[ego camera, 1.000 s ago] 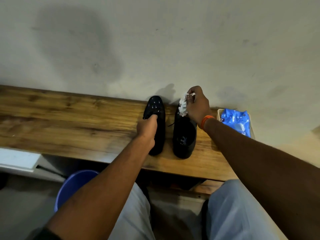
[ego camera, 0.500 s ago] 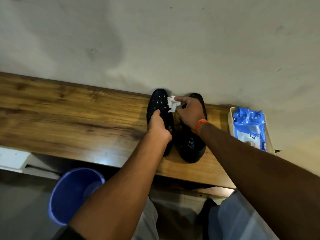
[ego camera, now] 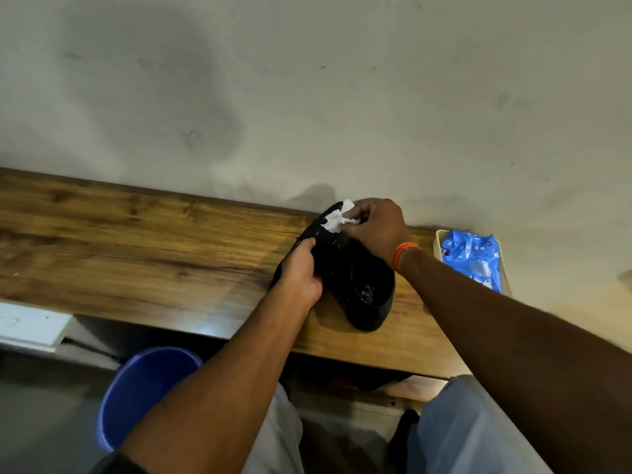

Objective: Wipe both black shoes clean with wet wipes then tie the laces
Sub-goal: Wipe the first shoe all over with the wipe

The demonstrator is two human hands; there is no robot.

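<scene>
Right hand (ego camera: 374, 230) wipes wallward-pointing shoe (ego camera: 328, 241).

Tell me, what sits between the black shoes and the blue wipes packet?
In the head view, only bare wooden bench top lies between the black shoes and the blue wipes packet, crossed above by the right forearm.

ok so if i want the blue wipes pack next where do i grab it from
Take the wipes pack by its long side edges, coming from above with the right hand. It lies flat in a shallow tray against the wall, so only its top is open to reach.
</scene>
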